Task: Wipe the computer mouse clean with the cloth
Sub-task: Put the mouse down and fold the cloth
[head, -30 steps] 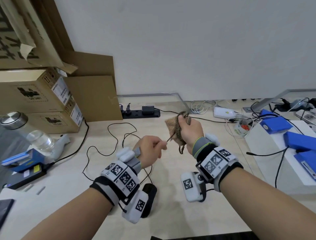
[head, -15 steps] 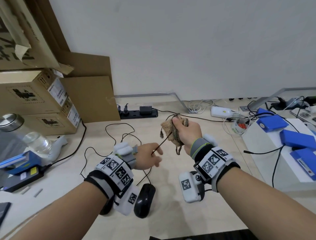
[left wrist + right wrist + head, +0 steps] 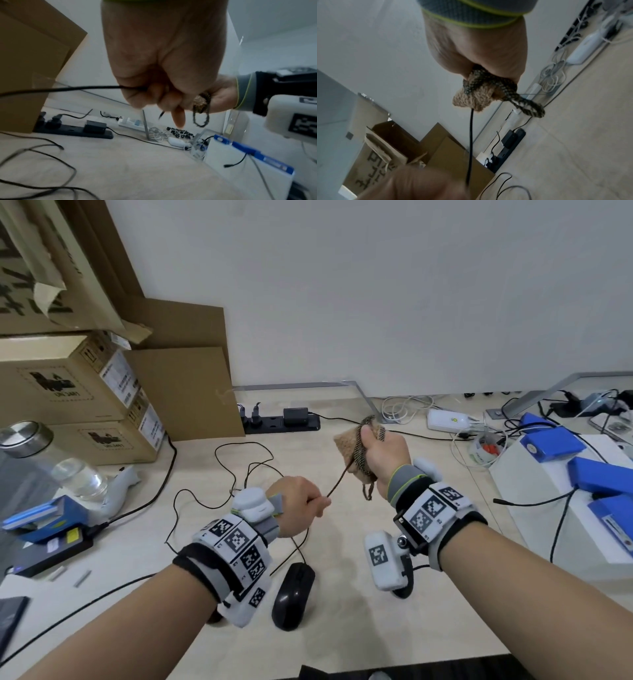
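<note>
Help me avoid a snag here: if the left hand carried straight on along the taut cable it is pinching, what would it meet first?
Probably the cloth bunched in the right hand. The left hand pinches the cable, which runs up into that cloth; nothing shows between them, though depth is uncertain.

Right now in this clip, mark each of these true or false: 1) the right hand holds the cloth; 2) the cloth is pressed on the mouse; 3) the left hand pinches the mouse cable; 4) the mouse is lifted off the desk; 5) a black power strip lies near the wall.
1) True: the right hand grips the cloth.
2) False: the cloth is held up in the air, away from the mouse.
3) True: the left hand pinches the cable, which runs up into the cloth.
4) False: the mouse rests on the desk.
5) True: the power strip lies by the wall.
</note>
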### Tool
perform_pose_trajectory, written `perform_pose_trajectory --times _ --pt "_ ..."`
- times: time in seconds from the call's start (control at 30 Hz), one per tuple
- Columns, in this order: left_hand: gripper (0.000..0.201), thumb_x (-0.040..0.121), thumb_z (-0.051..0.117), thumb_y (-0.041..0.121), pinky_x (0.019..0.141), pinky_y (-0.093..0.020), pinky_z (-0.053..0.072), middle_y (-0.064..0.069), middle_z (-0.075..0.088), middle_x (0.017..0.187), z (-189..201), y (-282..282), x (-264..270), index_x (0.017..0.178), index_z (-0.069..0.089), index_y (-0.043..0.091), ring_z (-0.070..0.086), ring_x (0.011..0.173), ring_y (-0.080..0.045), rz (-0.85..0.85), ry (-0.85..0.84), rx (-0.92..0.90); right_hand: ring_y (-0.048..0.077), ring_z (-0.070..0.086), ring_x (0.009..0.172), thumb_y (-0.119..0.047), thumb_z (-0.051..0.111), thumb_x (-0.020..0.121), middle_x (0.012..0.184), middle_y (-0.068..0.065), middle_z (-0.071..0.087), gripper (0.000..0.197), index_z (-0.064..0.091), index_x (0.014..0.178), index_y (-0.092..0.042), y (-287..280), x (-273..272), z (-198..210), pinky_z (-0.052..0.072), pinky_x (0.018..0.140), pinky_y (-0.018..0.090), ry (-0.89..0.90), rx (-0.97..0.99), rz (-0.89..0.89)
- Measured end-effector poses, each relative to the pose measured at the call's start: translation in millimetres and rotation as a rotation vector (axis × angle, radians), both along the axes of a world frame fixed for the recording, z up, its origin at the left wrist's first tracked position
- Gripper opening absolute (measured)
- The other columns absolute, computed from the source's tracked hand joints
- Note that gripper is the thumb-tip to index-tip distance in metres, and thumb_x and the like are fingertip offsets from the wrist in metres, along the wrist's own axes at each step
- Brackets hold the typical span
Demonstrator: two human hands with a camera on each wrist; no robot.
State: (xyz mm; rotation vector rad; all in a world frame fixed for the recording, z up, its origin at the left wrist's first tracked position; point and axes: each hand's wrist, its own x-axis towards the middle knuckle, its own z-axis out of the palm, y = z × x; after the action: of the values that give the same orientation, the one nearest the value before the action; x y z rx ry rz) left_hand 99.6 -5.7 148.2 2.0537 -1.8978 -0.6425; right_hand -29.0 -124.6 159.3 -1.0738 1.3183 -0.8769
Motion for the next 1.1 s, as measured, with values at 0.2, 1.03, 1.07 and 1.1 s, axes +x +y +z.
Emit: perform_pose_trajectory --times 0.2,1.03,1.07,1.1 --pt "0.038 0.098 0.047 0.041 0.048 -0.017 0.036 0.006 0.049 0.062 -21.2 15.0 34.4 0.067 0.053 0.02 0.043 0.052 -0.01 -0.13 -0.364 0.523 0.037 0.068 0.065 -0.04 0.062 0.083 0.078 0.018 0.069 0.032 0.063 0.071 -0.011 -18.9 -11.8 0.7 0.057 0.064 0.06 0.057 -0.021 -0.079" --pt "0.013 0.084 0.07 0.035 0.05 -0.026 0.04 0.007 0.057 0.056 -20.5 4.7 4.1 0.079 0.059 0.03 0.045 0.046 -0.004 0.427 0.498 -0.431 0.032 0.065 0.096 -0.065 0.05 0.084 0.111 0.019 0.065 0.07 0.066 0.113 -0.003 51.2 -5.2 -13.3 0.049 0.091 0.045 -0.685 0.449 0.47" --pt "0.014 0.083 0.072 0.035 0.051 -0.025 0.039 0.009 0.055 0.057 -19.9 3.8 1.7 0.08 0.06 0.028 0.044 0.047 -0.001 0.421 0.482 -0.44 0.031 0.064 0.091 -0.059 0.059 0.081 0.107 0.018 0.064 0.061 0.067 0.111 -0.006 54.3 -3.2 -13.5 0.05 0.084 0.043 -0.636 0.388 0.509" --pt "0.015 0.083 0.072 0.034 0.051 -0.023 0.036 0.011 0.054 0.058 -19.3 3.4 0.0 0.08 0.06 0.027 0.043 0.047 -0.001 0.42 0.482 -0.451 0.031 0.064 0.089 -0.047 0.065 0.083 0.107 0.019 0.064 0.049 0.066 0.111 -0.006 56.3 -1.7 -15.9 0.051 0.078 0.043 -0.567 0.33 0.516"
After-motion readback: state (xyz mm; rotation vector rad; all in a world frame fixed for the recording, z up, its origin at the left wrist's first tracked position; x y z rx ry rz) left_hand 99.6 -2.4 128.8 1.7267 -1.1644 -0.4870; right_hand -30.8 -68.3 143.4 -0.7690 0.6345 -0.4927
